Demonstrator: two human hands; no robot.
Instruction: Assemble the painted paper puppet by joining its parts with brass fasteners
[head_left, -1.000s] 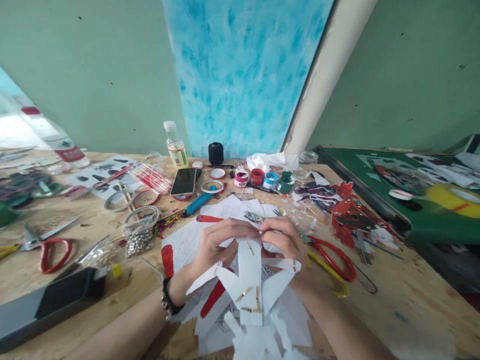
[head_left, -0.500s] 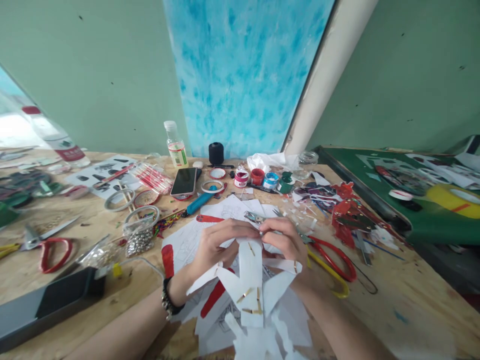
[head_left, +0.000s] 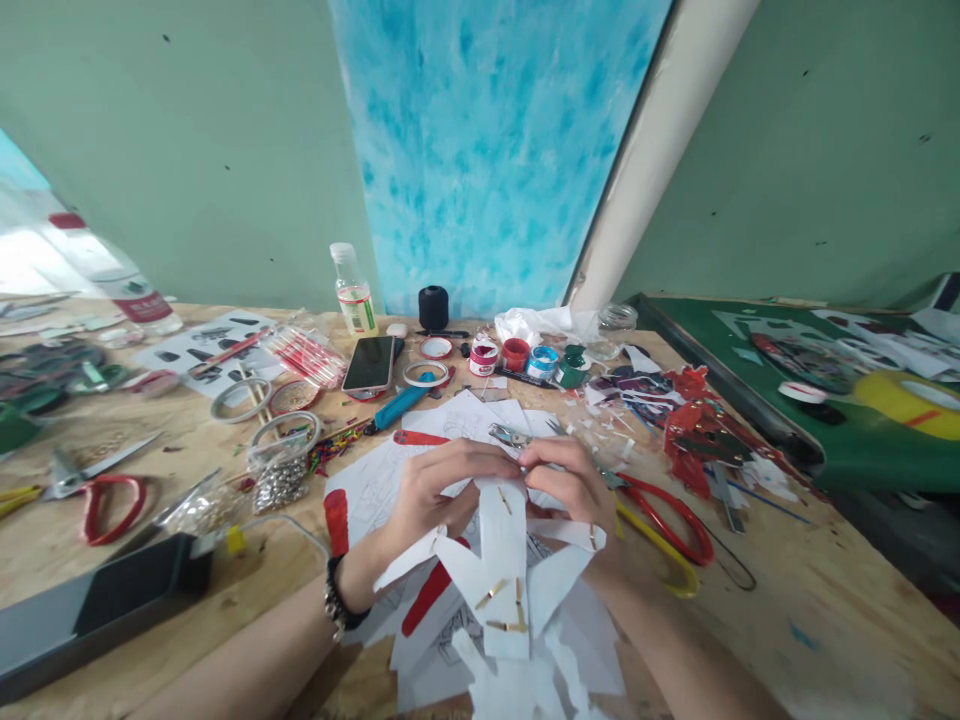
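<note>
A white paper figure with jointed pieces [head_left: 504, 545] hangs below my two hands, with several brass paper fasteners [head_left: 506, 626] through it. My left hand [head_left: 442, 485] is closed, its fingertips pinching the figure's top edge. Opposite it, my right hand [head_left: 571, 480] pinches the same edge, and the fingertips of both hands almost meet. What lies exactly between the fingertips is hidden. Under the hands are line drawings on paper sheets [head_left: 375, 500] and red-painted paper strips [head_left: 426, 600]. Small pliers [head_left: 510, 435] lie just beyond the fingers.
Red-handled scissors [head_left: 112, 505] and a dark box [head_left: 112, 610] lie at left. Paint jars [head_left: 516, 355], a phone [head_left: 369, 363] and a small bottle [head_left: 352, 290] stand farther back. On the right are red-handled pliers [head_left: 675, 515] and red scraps [head_left: 690, 430]; a yellow tape roll [head_left: 911, 402] sits beyond.
Both hands keep their pinch at the figure's top edge. The figure's lower part has shifted very slightly; otherwise the scene is nearly the same.
</note>
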